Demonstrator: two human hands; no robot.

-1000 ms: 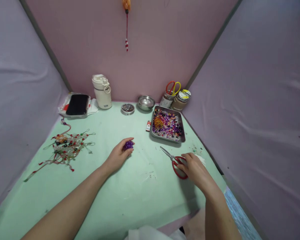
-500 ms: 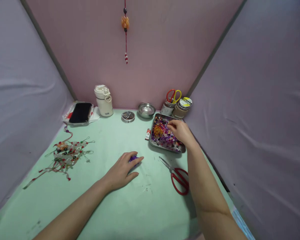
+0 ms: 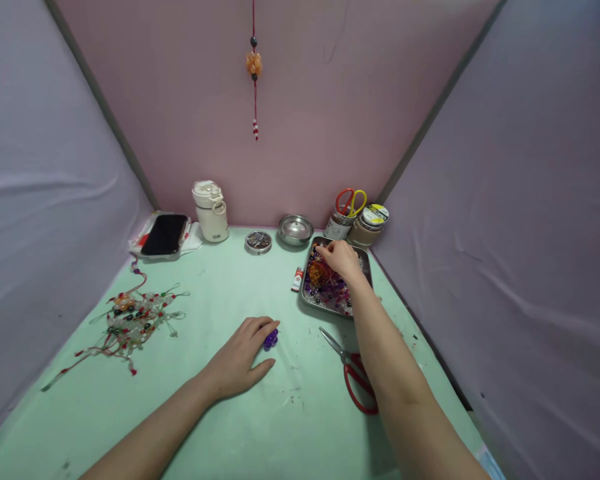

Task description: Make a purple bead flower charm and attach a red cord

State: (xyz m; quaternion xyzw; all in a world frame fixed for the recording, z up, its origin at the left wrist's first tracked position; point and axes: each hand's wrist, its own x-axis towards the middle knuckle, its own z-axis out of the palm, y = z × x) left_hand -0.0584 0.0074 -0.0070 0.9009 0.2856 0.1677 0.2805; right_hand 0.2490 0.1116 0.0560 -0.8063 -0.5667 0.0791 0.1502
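Note:
A small cluster of purple beads (image 3: 271, 339) lies on the green tabletop, partly under the index finger of my left hand (image 3: 243, 353). That hand rests on the table with its thumb spread away, touching the cluster but not gripping it. Over the far part of a metal tray (image 3: 325, 307) is my right hand (image 3: 341, 259), fingertips drawn together among loose beads. Anything between those fingertips is too small to make out. The tray holds purple, dark and clear beads and a tangle of orange cord (image 3: 319, 273).
Red-handled scissors (image 3: 350, 367) lie partly under my right forearm. A small red-and-white item (image 3: 297, 279) sits beside the tray. Beaded strings (image 3: 135, 317) spread at left. Behind stand a phone (image 3: 165, 235), bottle (image 3: 211, 212), round tin (image 3: 259, 242), metal bowl (image 3: 295, 230) and jars (image 3: 367, 228).
My right hand has moved left within the tray, toward its far left part. My left hand has shifted slightly off the purple cluster, showing more of it. The view has tilted up a little.

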